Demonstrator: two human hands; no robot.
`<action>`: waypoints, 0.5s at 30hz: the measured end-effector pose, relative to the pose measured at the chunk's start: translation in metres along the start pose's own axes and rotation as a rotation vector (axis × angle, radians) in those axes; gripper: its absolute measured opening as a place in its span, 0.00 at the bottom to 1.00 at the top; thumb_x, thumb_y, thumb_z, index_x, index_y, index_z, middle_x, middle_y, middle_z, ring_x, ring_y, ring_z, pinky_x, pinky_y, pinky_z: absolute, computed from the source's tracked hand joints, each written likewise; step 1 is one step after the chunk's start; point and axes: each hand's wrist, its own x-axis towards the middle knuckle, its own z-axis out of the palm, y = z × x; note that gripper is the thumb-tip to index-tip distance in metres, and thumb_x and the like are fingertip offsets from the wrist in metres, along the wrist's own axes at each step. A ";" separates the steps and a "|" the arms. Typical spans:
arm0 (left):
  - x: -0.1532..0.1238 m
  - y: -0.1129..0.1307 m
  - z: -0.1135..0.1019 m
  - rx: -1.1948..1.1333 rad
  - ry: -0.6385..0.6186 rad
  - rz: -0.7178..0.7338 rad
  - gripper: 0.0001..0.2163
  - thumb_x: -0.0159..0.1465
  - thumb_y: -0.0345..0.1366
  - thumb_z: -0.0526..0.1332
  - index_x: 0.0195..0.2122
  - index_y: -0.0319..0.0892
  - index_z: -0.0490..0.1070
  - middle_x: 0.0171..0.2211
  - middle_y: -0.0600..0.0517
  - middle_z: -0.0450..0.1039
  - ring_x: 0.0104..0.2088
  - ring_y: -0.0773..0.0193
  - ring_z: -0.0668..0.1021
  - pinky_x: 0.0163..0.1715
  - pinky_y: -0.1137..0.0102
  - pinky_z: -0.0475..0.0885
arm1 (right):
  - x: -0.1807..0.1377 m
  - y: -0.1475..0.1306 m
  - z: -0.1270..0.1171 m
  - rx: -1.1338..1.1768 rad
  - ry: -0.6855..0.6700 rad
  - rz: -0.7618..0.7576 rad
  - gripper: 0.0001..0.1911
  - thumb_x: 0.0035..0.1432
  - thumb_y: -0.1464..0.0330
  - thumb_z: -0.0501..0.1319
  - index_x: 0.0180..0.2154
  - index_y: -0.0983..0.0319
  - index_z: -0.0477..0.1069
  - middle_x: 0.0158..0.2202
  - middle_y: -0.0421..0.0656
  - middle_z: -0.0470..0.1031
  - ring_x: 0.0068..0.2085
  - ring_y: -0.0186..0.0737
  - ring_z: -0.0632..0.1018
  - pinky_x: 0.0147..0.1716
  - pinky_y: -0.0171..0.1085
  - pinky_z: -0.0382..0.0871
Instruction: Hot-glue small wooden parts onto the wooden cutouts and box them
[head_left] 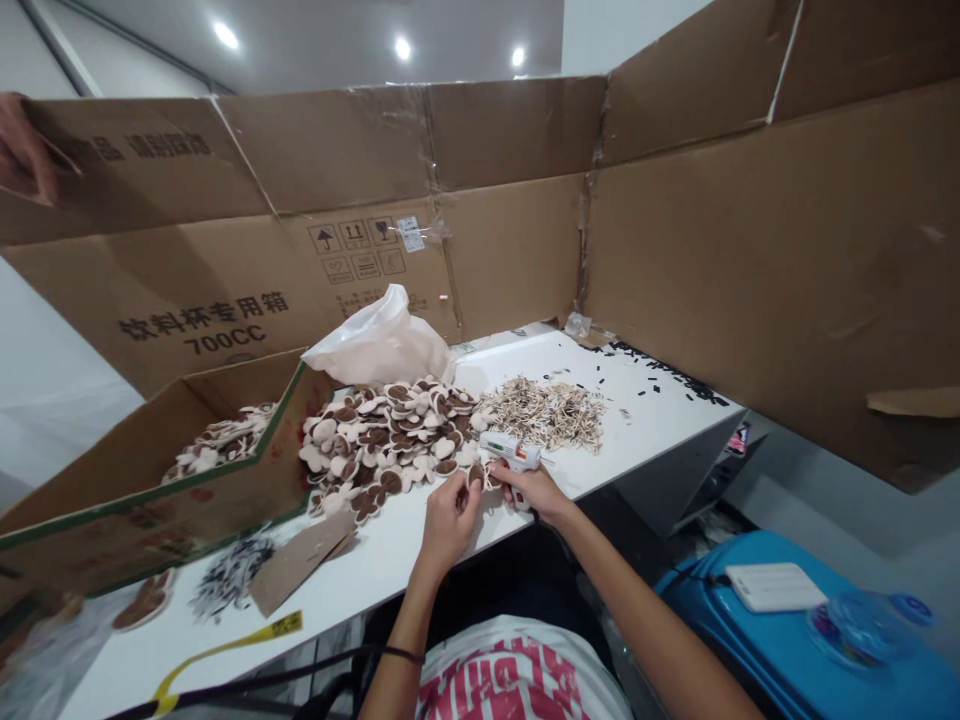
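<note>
My left hand [450,520] is closed, its thumb and fingers pinching a small brown felt piece with a pale edge [475,474]. Close beside it, my right hand [531,486] is wrapped round a white glue gun [512,449]. The gun's handle shows below the fingers, and its body lies above them. The right fingertips are close to the felt piece; whether they touch it cannot be made out. Just beyond both hands spreads a heap of brown and cream felt pieces [382,430]. A pile of thin pale strips [551,412] lies behind the glue gun.
A cardboard box [150,520] with more felt pieces stands at left. Cardboard walls [517,260] enclose the white table [420,535]. Black bits [675,378] lie at back right, a white bag [386,345] behind the heap. Another person's hand [26,155] shows upper left.
</note>
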 end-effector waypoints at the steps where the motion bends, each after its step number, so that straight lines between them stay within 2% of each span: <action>1: 0.000 0.000 0.000 0.003 0.003 0.006 0.16 0.73 0.42 0.55 0.27 0.44 0.61 0.24 0.56 0.61 0.26 0.66 0.66 0.30 0.70 0.59 | 0.000 0.000 0.000 -0.007 -0.003 -0.001 0.21 0.58 0.50 0.71 0.29 0.60 0.73 0.17 0.35 0.69 0.18 0.33 0.69 0.21 0.33 0.64; 9: 0.001 0.000 0.000 0.014 0.012 0.019 0.17 0.73 0.42 0.56 0.26 0.44 0.60 0.24 0.57 0.60 0.26 0.66 0.66 0.30 0.70 0.59 | -0.002 -0.004 0.001 -0.027 -0.016 0.021 0.22 0.57 0.49 0.72 0.28 0.59 0.73 0.17 0.35 0.69 0.18 0.33 0.69 0.21 0.33 0.63; 15: 0.001 0.003 -0.001 -0.034 -0.012 -0.019 0.18 0.73 0.45 0.56 0.27 0.43 0.63 0.24 0.57 0.60 0.26 0.66 0.66 0.31 0.70 0.59 | 0.001 0.002 0.000 0.012 0.024 0.026 0.20 0.56 0.50 0.73 0.30 0.59 0.75 0.19 0.35 0.70 0.18 0.33 0.69 0.20 0.33 0.64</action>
